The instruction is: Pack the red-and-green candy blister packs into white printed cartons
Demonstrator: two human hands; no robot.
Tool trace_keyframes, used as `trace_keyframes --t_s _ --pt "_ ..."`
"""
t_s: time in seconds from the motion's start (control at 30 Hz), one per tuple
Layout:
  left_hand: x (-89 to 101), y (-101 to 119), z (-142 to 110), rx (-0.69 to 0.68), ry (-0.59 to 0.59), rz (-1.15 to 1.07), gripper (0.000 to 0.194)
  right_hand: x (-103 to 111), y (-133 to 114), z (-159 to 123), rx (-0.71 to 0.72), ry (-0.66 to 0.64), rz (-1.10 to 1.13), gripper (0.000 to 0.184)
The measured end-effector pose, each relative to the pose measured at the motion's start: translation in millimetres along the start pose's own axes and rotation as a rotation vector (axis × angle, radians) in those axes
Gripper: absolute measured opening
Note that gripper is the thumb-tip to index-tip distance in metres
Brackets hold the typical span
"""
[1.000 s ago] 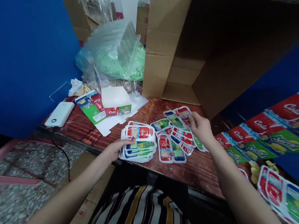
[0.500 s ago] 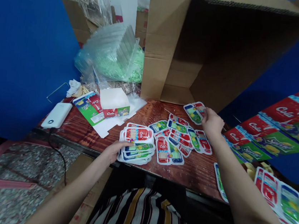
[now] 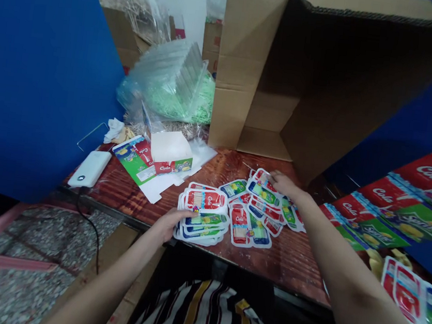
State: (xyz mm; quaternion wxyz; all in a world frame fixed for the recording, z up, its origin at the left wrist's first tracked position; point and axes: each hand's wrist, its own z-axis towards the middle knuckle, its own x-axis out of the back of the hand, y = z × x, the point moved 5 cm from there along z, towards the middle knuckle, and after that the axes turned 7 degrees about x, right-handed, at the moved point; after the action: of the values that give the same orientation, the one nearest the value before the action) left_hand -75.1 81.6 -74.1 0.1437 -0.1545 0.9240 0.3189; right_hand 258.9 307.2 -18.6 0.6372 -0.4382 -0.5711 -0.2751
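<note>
My left hand (image 3: 170, 223) is closed on the left edge of a stack of flat plastic packets (image 3: 204, 218), its thumb on top. These packets are red and green, bottle-shaped, with white rims, and "Cola" is printed on the red halves. To the right, my right hand (image 3: 287, 184) pinches the far right end of one red-and-green packet (image 3: 263, 189) just over a loose pile. More packets (image 3: 240, 224) of the same kind lie overlapping on the wooden table between my hands. My right fingertips are partly hidden.
An open cardboard box (image 3: 236, 70) stands at the back. Printed Cola cartons (image 3: 384, 194) are stacked at right, with more packets (image 3: 406, 293) before them. At left lie an unfolded carton (image 3: 172, 152), a white power bank (image 3: 90, 168) with a cable and bagged clear trays (image 3: 171, 73).
My right hand has moved left with its packet, from the back right of the table to over the loose pile. My left hand stays on the stack. The view has shifted slightly.
</note>
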Motion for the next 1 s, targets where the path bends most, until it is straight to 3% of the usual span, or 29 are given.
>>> trace_keyframes --t_s 0.2,0.27,0.47,0.77,0.87,1.0 --pt "1.7 -2.1 2.5 -0.015 0.0 0.006 0.058 -14.3 14.5 6.3 -0.058 -0.123 0.008 0.085" --pt "2.4 -2.1 2.6 -0.015 0.009 0.019 0.057 -14.0 14.5 8.3 -0.091 -0.157 0.005 0.094" --pt "-0.1 0.8 -2.0 -0.042 0.011 0.021 0.055 -9.6 6.6 13.4 -0.153 -0.212 0.004 0.077" --pt "-2.1 3.6 -5.5 -0.077 0.017 0.025 0.051 13.9 -28.9 2.2 -0.062 -0.01 -0.166 0.052" --pt "-1.2 3.3 -4.8 -0.082 0.011 0.018 0.052 31.9 -50.0 -4.8 0.055 0.026 -0.172 0.038" --pt "-1.1 2.6 -5.5 -0.086 -0.01 0.008 0.055 79.9 -87.9 -22.2 0.19 0.11 0.079 0.04"
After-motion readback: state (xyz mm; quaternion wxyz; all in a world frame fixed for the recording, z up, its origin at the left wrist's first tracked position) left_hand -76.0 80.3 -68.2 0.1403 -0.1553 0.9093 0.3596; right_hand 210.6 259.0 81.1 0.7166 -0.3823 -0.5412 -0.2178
